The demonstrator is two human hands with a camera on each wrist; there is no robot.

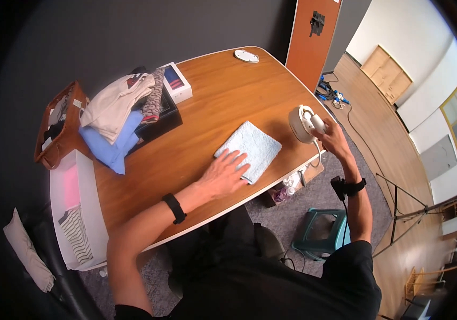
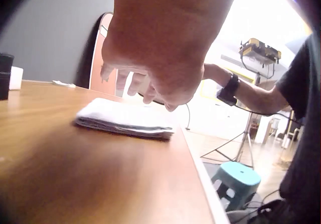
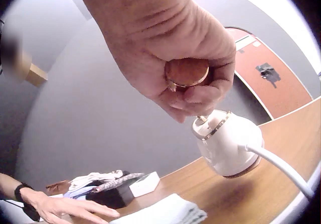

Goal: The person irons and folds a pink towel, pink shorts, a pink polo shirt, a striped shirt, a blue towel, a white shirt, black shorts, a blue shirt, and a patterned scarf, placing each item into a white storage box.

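Note:
A pale blue folded towel point(image 1: 258, 149) lies near the front edge of the table. My left hand point(image 1: 223, 175) is spread over its near left part, fingers extended and apart. In the left wrist view the towel point(image 2: 125, 117) shows as a low stack of layers, with the fingers close over it. To the right, my right hand point(image 1: 334, 140) grips the handle of a white corded handheld garment steamer point(image 1: 299, 125). Seen from the right wrist, the fingers curl round the handle, and the steamer's rounded body point(image 3: 228, 146) hangs over the tabletop with its cord trailing.
Clothes point(image 1: 116, 106) are heaped on a black box at the left, beside a white box point(image 1: 178, 82) and a brown basket point(image 1: 60, 125). A white bin point(image 1: 92, 213) stands at the table's left end. An oval white pad point(image 1: 246, 56) lies at the far edge. Below is a teal stool point(image 1: 314, 232).

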